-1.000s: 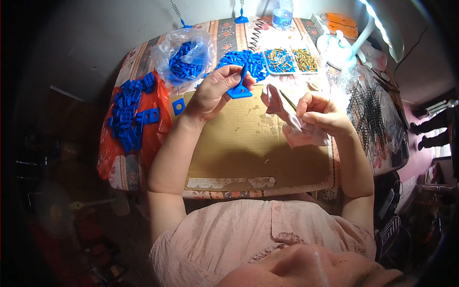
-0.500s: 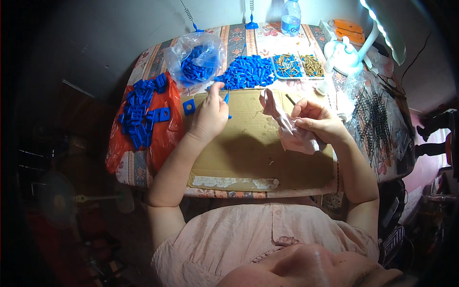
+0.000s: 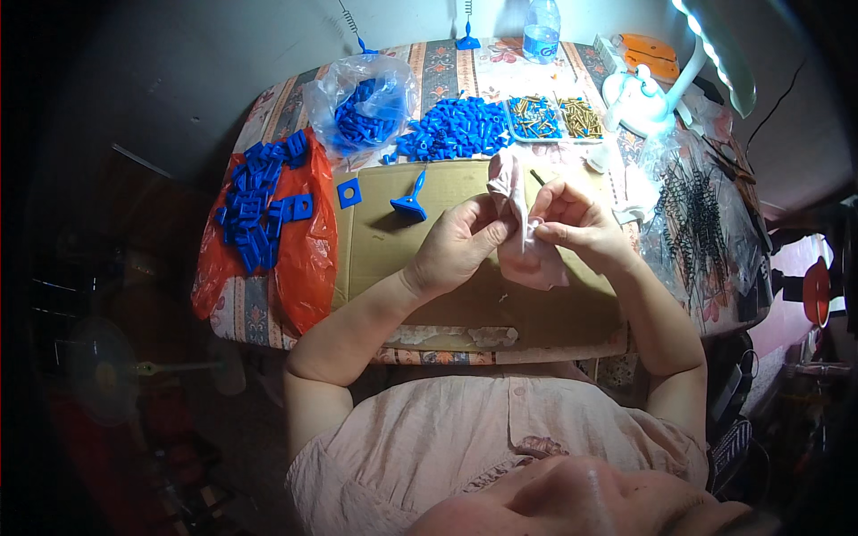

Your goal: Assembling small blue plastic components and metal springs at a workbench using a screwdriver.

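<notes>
My left hand (image 3: 458, 248) pinches a pale pink cloth (image 3: 529, 266) above the cardboard sheet. My right hand (image 3: 585, 225) grips the other side of the same cloth, its fingers bent. A short thin dark rod (image 3: 537, 177) sticks up beside the right fingertips; whether they hold it is hard to see. Left of the hands, a small blue stand (image 3: 409, 207) with a square foot and a slim stem rests on the cardboard (image 3: 393, 286). Near it lies a flat blue square piece with a round hole (image 3: 343, 200).
Behind the cardboard are a heap of blue caps (image 3: 460, 129), a clear tray of brass and blue pieces (image 3: 536, 138) and a bag of blue parts (image 3: 362, 121). A red bag (image 3: 308, 286) with blue squares lies left; dark springs (image 3: 693, 214) and a lamp (image 3: 643, 98) are right.
My left hand has left the blue stand and moved right and nearer to me, taking hold of the cloth. The stand now rests on the cardboard, and the cloth is bunched between both hands.
</notes>
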`<state>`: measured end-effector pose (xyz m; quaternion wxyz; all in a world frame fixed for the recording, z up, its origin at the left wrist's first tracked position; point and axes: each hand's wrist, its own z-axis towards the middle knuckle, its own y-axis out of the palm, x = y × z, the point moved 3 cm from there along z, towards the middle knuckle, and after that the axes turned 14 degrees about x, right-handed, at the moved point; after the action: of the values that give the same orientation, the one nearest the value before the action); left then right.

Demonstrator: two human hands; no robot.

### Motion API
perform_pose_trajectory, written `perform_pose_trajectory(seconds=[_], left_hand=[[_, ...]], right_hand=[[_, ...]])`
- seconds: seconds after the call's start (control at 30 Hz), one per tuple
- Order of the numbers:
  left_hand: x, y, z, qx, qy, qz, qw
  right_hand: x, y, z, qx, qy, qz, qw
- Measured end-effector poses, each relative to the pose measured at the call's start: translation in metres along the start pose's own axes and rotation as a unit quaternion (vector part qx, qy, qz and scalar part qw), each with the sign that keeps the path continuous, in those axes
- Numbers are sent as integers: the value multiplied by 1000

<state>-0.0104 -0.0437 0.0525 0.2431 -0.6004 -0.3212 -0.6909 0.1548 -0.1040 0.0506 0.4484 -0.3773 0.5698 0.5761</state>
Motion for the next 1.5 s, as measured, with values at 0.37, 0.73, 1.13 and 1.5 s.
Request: perform_pose_trajectory(seconds=[0.37,0.73,1.13,1.5], left_hand=[[13,0,-15,44,151,201,967],[9,-35,-10,159,85,104,978],[4,-36,2,143,-39,-208,967],[13,6,-21,-55,-5,-82,995]], right_hand=[[-3,13,-15,-65,179,-139,972],[-26,-24,-8,160,-11,241,957],[-18,-22,7,17,-21,54,998],[-9,22,-12,-77,-86,-231,966]])
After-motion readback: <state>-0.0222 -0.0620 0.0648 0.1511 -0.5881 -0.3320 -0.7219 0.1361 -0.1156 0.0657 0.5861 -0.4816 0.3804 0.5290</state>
